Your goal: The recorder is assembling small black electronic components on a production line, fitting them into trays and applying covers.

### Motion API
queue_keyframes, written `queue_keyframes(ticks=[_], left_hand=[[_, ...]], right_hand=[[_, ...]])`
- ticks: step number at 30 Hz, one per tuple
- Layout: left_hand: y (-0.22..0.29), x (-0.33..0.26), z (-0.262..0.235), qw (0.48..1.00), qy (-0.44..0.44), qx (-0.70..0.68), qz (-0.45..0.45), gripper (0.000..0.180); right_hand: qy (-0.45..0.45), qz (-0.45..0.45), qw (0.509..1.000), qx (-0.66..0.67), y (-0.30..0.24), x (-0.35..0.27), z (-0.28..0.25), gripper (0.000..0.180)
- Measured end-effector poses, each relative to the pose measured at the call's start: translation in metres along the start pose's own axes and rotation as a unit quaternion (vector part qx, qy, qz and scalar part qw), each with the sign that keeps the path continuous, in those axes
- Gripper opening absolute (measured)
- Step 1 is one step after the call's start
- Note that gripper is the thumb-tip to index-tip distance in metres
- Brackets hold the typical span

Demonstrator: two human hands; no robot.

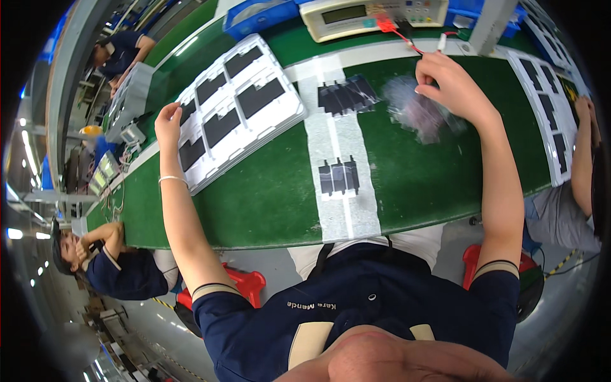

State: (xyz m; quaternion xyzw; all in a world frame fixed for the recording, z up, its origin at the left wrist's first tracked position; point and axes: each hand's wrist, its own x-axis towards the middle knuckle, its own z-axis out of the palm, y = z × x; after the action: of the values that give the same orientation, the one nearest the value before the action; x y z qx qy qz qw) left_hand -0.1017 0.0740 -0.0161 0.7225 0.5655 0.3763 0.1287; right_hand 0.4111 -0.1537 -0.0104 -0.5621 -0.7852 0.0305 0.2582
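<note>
The left hand rests on the near-left end of the white tray, fingers curled narrow over one dark flat piece at the tray's edge; whether they actually pinch it I cannot tell. The tray lies slantwise toward the far-left part of the green desk, and its corner sits close to the desk's left edge, so a careless tug there could, in my judgement, slide it or tip pieces out of their pockets.

The right hand is raised over the far-right part of the desk, fingers closed on a clear plastic bag that looks blurred, with a red-clipped wire from the beige meter just beyond it. The bag could snag that wire.

Two rows of dark pieces lie on the grey strip in the desk's middle, well apart from both hands. Both arms are stretched forward, spread wide, elbows nearly straight.
</note>
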Motion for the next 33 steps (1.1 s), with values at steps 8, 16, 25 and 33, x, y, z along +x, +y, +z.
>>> queue_keyframes(ticks=[8, 16, 25, 33], left_hand=[[-0.039, 0.022, -0.021, 0.966, -0.188, 0.162, -0.069, 0.059], [-0.007, 0.04, -0.013, 0.933, -0.203, 0.295, -0.026, 0.061], [-0.014, 0.007, -0.021, 0.996, 0.084, 0.03, -0.02, 0.028], [0.168, -0.124, 0.039, 0.931, -0.204, -0.302, -0.04, 0.021]], right_hand=[[-0.018, -0.067, 0.998, -0.008, -0.031, 0.005, 0.005, 0.011], [-0.052, -0.05, 0.997, -0.013, -0.024, 0.003, 0.015, 0.01], [-0.063, -0.066, 0.996, 0.007, -0.032, 0.009, 0.018, 0.01], [-0.012, -0.004, 0.937, 0.35, -0.11, 0.016, 0.041, 0.039]])
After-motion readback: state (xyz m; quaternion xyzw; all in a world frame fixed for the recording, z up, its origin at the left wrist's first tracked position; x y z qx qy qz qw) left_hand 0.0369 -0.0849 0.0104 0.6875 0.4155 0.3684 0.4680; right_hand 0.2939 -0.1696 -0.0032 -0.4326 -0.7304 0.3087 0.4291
